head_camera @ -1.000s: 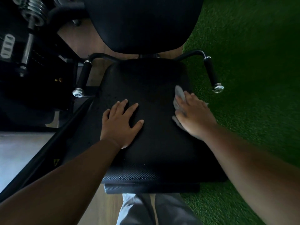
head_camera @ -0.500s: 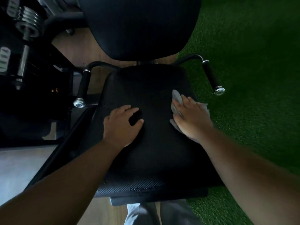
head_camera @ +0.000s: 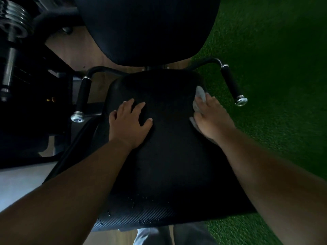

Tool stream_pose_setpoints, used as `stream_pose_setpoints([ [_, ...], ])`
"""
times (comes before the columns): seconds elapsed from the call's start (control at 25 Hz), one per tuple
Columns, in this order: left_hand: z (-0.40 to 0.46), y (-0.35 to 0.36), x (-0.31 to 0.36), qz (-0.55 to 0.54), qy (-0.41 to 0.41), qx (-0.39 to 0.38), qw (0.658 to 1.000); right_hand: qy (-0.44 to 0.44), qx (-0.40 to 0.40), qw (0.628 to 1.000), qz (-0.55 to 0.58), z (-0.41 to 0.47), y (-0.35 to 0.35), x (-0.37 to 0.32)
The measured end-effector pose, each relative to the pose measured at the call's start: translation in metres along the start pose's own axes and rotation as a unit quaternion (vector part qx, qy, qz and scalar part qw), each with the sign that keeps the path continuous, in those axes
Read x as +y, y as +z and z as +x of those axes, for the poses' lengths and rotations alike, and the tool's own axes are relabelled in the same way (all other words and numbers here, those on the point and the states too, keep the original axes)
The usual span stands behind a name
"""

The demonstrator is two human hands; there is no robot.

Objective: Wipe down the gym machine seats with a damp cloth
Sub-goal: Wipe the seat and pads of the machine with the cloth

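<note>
At the upper left of the frame, weight plates [head_camera: 13, 20] sit on a dark machine, and a black side handle [head_camera: 83, 96] with a chrome end cap angles down beside the black seat [head_camera: 168, 165]. In the centre, the person's left hand [head_camera: 128, 123] rests flat on the seat, fingers spread. Right of centre, the right hand [head_camera: 213, 116] presses a pale cloth [head_camera: 200, 93] against the seat's right edge with fingers extended, near a second handle [head_camera: 231, 84] and green turf [head_camera: 274, 85].

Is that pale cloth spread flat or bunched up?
Bunched: the pale grey cloth shows only crumpled bits around the right hand pressing it.
</note>
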State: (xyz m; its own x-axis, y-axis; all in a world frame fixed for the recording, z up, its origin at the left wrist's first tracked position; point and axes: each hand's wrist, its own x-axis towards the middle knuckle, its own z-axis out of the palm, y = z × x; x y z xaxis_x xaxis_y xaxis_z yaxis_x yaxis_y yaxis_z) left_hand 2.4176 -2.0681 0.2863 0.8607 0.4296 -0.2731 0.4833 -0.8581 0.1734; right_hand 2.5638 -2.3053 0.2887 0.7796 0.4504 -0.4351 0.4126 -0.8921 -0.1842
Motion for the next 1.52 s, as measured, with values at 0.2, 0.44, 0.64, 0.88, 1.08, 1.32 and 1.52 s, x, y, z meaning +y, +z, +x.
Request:
stream_pose_setpoints([
  [0.2,0.0,-0.001,0.0,-0.004,-0.011,-0.008,1.0,-0.166,-0.043,0.985,-0.026,-0.014,0.009,-0.065],
  [0.44,0.002,0.0,0.001,-0.003,-0.009,-0.008,1.0,-0.115,-0.024,0.993,-0.034,-0.003,-0.003,-0.009],
  [0.64,0.003,-0.001,0.001,-0.005,-0.013,-0.009,1.0,-0.1,-0.026,0.995,-0.016,0.016,0.004,-0.07],
  [0.88,0.005,-0.002,0.001,-0.009,-0.013,-0.014,1.0,-0.135,0.014,0.991,0.015,0.019,-0.011,-0.001],
  [1.08,0.005,0.001,0.0,-0.007,-0.012,-0.007,1.0,0.028,0.001,1.0,0.006,0.107,-0.005,-0.06],
  [1.32,0.008,0.001,0.001,-0.011,-0.01,-0.012,1.0,-0.227,-0.033,0.973,0.005,0.03,-0.008,-0.018],
  [1.52,0.008,0.001,0.001,-0.011,-0.009,-0.013,1.0,0.033,0.018,0.999,0.014,0.123,-0.015,-0.045],
])
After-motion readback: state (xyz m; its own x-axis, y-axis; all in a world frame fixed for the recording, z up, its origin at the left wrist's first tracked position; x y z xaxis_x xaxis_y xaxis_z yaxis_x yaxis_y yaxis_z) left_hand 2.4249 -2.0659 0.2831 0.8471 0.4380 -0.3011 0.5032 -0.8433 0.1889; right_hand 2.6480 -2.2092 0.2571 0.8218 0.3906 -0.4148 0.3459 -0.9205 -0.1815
